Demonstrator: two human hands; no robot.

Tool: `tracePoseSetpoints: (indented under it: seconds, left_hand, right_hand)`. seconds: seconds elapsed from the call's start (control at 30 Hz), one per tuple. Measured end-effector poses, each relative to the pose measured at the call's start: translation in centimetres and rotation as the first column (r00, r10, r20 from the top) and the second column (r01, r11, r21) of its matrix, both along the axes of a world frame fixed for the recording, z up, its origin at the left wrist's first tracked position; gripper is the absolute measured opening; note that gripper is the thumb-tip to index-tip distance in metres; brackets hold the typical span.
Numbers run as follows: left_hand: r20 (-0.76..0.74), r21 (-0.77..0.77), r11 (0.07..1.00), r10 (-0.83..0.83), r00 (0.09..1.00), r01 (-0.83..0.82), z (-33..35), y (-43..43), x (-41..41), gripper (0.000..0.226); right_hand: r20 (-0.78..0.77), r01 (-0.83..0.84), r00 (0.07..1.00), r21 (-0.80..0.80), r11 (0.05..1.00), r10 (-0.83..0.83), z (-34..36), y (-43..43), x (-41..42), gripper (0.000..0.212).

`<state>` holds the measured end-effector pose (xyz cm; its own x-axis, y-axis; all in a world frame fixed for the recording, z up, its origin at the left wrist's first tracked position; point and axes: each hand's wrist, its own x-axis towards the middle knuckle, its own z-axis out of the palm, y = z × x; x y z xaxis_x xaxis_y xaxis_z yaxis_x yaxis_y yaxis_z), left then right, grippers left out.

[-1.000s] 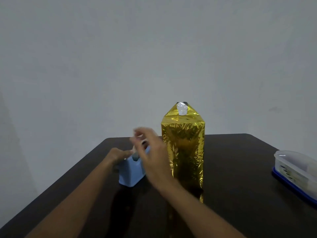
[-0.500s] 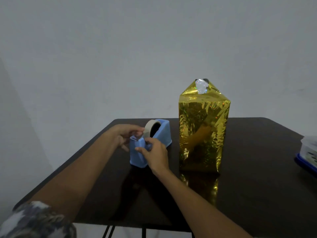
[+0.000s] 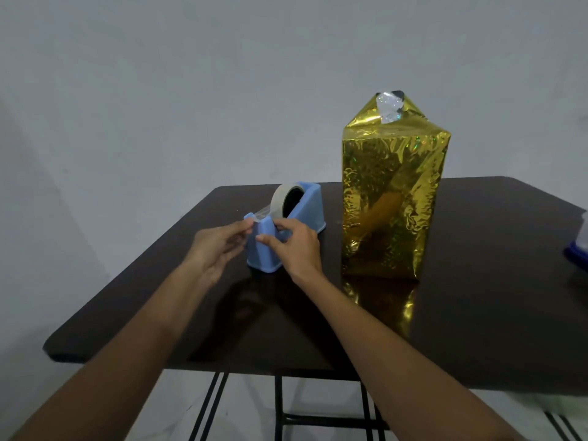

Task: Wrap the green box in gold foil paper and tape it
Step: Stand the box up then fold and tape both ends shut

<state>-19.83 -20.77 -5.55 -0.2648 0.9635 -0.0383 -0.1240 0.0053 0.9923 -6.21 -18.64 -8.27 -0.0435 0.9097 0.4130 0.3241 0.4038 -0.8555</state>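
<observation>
The box wrapped in gold foil paper [image 3: 393, 198] stands upright on the dark table [image 3: 477, 297], its top folded to a peak with a patch of clear tape [image 3: 388, 106]. To its left sits a blue tape dispenser [image 3: 286, 224] holding a tape roll [image 3: 281, 198]. My left hand [image 3: 219, 246] pinches the free end of the clear tape at the dispenser's cutter. My right hand [image 3: 292, 245] grips the dispenser's front from the right side.
A clear plastic container with a blue base [image 3: 579, 249] shows at the table's right edge. A plain wall stands close behind the table. The table's near edge and its black metal legs [image 3: 280, 409] are in view below my arms.
The view has pulled back and shifted left. My left hand came off the dispenser's side and now pinches the tape end at the cutter; my right hand stays on the dispenser.
</observation>
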Motion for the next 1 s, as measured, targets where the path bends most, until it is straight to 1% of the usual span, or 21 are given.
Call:
tracePoseSetpoints:
  seconds: [0.1,0.2,0.3,0.4,0.43,0.47,0.5,0.53,0.6,0.63,0.67,0.7,0.73,0.77,0.8,0.83,0.87,0.9,1.0]
  left_hand:
    - [0.005,0.042,0.998,0.054,0.999,-0.054,-1.1,0.4,0.5,0.012]
    - [0.058,0.044,0.994,0.097,0.994,-0.100,-1.9,0.5,1.1,0.018]
    - [0.111,0.008,0.993,0.115,0.987,-0.116,-2.2,0.4,1.3,0.018]
    - [0.171,-0.061,0.986,0.166,0.971,-0.158,-2.8,-0.4,1.2,0.019]
    - [0.197,-0.069,0.982,0.186,0.963,-0.176,-2.7,-0.9,1.2,0.017]
    - [0.216,-0.069,0.980,0.197,0.956,-0.186,-2.8,-1.4,1.2,0.013]
    - [0.224,-0.058,0.979,0.203,0.953,-0.195,-2.5,-2.1,1.5,0.010]
    - [0.221,-0.033,0.977,0.212,0.952,-0.210,-2.0,-2.9,1.7,0.010]
    - [0.180,0.094,0.979,0.162,0.970,-0.181,0.9,-4.2,2.9,0.014]
    - [0.151,0.171,0.977,0.100,0.983,-0.125,2.8,-4.8,3.8,0.021]
    - [0.113,0.240,0.970,0.016,0.993,-0.043,5.1,-5.1,5.1,0.031]
    - [0.075,0.293,0.955,-0.064,0.995,0.039,7.4,-5.2,6.4,0.040]
    - [0.014,0.333,0.933,-0.146,0.989,0.133,9.5,-5.0,7.7,0.045]
    - [-0.073,0.355,0.904,-0.228,0.971,0.239,11.5,-4.5,9.4,0.045]
    - [-0.162,0.348,0.877,-0.291,0.943,0.330,13.2,-3.9,11.0,0.042]
    - [-0.237,0.321,0.859,-0.333,0.913,0.397,14.5,-3.2,12.6,0.037]
    - [-0.304,0.287,0.847,-0.362,0.881,0.447,15.6,-2.6,13.9,0.034]
    - [-0.361,0.249,0.847,-0.370,0.856,0.470,16.3,-1.9,15.0,0.035]
    - [-0.464,0.150,0.870,-0.357,0.811,0.469,17.5,-0.3,17.5,0.035]
  right_hand:
    - [-0.026,-0.041,0.999,-0.013,0.999,0.040,-0.1,0.4,0.3,0.040]
    - [-0.035,-0.087,0.996,-0.035,0.996,0.085,0.1,0.5,0.5,0.040]
    - [0.009,-0.095,0.995,-0.038,0.995,0.096,0.2,0.3,0.9,0.044]
    - [0.096,-0.159,0.981,-0.087,0.984,0.167,0.8,-1.0,1.5,0.049]
    - [0.095,-0.180,0.978,-0.088,0.980,0.188,1.4,-1.9,1.8,0.052]
    - [0.068,-0.212,0.974,-0.052,0.976,0.215,1.8,-3.1,2.4,0.054]
    - [0.034,-0.234,0.972,0.067,0.970,0.232,2.9,-4.5,3.7,0.054]
    - [0.003,-0.234,0.971,0.219,0.947,0.239,4.0,-6.0,5.3,0.052]
    - [-0.057,-0.129,0.981,0.519,0.845,0.184,6.6,-7.7,9.6,0.047]
    - [-0.098,-0.034,0.988,0.599,0.800,0.116,7.9,-7.8,11.8,0.046]
    - [-0.147,0.060,0.988,0.622,0.781,0.041,9.2,-7.5,14.0,0.048]
    - [-0.188,0.119,0.982,0.577,0.808,-0.010,10.2,-6.7,15.8,0.054]
    - [-0.204,0.145,0.978,0.483,0.863,-0.050,10.9,-5.8,17.1,0.068]
    - [-0.190,0.135,0.979,0.369,0.919,-0.068,11.3,-4.9,18.1,0.089]
    - [-0.168,0.083,0.985,0.252,0.964,-0.041,11.3,-4.0,18.6,0.112]
    - [-0.164,0.012,0.986,0.163,0.987,0.015,11.1,-3.3,19.0,0.132]
    - [-0.170,-0.050,0.983,0.100,0.994,0.066,10.8,-2.8,19.3,0.144]
    - [-0.177,-0.092,0.979,0.060,0.994,0.102,10.6,-2.3,19.4,0.147]
    - [-0.240,-0.131,0.961,0.053,0.990,0.140,10.0,-1.2,19.5,0.126]
